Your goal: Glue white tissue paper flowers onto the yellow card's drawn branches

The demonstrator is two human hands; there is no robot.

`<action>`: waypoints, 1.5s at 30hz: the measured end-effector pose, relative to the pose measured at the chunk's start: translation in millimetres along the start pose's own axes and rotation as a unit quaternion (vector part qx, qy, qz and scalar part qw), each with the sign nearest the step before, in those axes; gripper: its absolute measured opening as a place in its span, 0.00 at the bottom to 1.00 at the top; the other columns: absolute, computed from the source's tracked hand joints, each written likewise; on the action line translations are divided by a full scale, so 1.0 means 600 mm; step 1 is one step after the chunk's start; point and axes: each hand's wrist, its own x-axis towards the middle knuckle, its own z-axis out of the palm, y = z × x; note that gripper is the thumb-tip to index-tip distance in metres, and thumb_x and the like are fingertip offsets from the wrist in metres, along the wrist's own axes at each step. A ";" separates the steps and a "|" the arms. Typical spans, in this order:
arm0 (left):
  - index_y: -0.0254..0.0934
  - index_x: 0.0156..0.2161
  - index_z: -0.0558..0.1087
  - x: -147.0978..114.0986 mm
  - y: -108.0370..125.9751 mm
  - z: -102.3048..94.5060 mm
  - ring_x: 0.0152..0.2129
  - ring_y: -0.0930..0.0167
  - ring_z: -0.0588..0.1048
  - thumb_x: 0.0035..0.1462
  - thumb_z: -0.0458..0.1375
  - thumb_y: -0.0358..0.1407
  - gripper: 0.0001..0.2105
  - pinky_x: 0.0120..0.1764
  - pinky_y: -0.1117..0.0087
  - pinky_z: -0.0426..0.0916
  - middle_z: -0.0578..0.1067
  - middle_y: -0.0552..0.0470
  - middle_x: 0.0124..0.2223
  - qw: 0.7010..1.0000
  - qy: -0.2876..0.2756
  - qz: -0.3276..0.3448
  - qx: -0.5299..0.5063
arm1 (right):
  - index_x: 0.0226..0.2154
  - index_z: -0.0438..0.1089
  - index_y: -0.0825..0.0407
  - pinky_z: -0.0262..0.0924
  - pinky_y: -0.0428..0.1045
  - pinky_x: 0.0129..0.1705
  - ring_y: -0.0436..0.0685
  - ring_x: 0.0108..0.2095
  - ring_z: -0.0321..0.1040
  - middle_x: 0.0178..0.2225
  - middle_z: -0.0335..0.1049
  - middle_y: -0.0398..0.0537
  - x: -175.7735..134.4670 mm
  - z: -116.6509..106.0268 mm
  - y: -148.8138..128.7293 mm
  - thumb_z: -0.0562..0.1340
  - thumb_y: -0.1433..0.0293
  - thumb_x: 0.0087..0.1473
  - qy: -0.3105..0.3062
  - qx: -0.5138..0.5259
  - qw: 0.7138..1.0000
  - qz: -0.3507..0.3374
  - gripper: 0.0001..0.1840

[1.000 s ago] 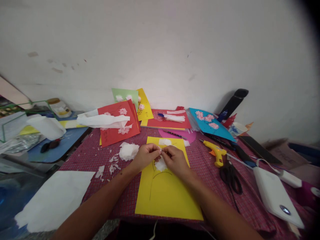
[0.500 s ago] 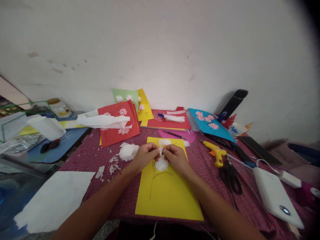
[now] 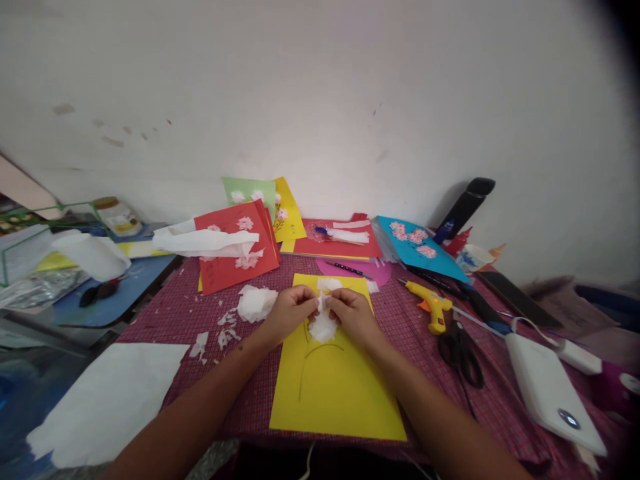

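A small piece of white tissue paper (image 3: 323, 303) is pinched between my left hand (image 3: 293, 308) and my right hand (image 3: 353, 315), fingertips of both closed on it. The hands are just above a yellow sheet of card (image 3: 340, 393) that carries drawn dark curved lines. White tissue (image 3: 324, 329) lies on the card right below my fingers, and a flat white piece (image 3: 329, 284) shows beyond them. Left of my left hand sits a crumpled heap of white tissue (image 3: 256, 303), with torn scraps (image 3: 228, 333) beside it.
On the right are a yellow glue gun (image 3: 431, 305), black scissors (image 3: 461, 353) and a white power bank (image 3: 555, 390). Red cards (image 3: 225, 277) with paper flowers, a blue card (image 3: 430, 260) and a pencil (image 3: 349, 269) lie further back. A large white sheet (image 3: 113, 400) is at left.
The fingertips have shifted very slightly on the tissue between them. The small view shift comes from the head; the other things stay in place.
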 end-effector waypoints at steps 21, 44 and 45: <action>0.35 0.27 0.68 0.014 0.005 -0.012 0.22 0.74 0.73 0.44 0.63 0.35 0.08 0.25 0.73 0.67 0.70 0.57 0.23 0.964 0.165 -0.054 -0.202 | 0.30 0.74 0.50 0.62 0.51 0.42 0.57 0.37 0.69 0.35 0.73 0.49 -0.017 -0.021 -0.021 0.58 0.79 0.44 -0.120 -0.360 0.885 -0.268 0.12; 0.33 0.31 0.74 -0.001 0.006 -0.003 0.23 0.74 0.72 0.54 0.60 0.37 0.08 0.31 0.71 0.67 0.74 0.53 0.26 0.999 -0.021 0.004 -0.032 | 0.27 0.72 0.52 0.58 0.45 0.28 0.50 0.25 0.62 0.25 0.68 0.42 -0.012 0.003 -0.026 0.60 0.69 0.50 -0.011 -0.037 0.997 -0.069 0.05; 0.33 0.32 0.74 -0.001 0.006 -0.003 0.23 0.73 0.72 0.54 0.60 0.38 0.08 0.31 0.71 0.67 0.74 0.52 0.26 0.999 -0.024 0.001 -0.038 | 0.27 0.71 0.52 0.58 0.45 0.28 0.50 0.25 0.62 0.24 0.68 0.41 -0.012 0.004 -0.026 0.61 0.68 0.49 -0.011 -0.033 0.997 -0.069 0.05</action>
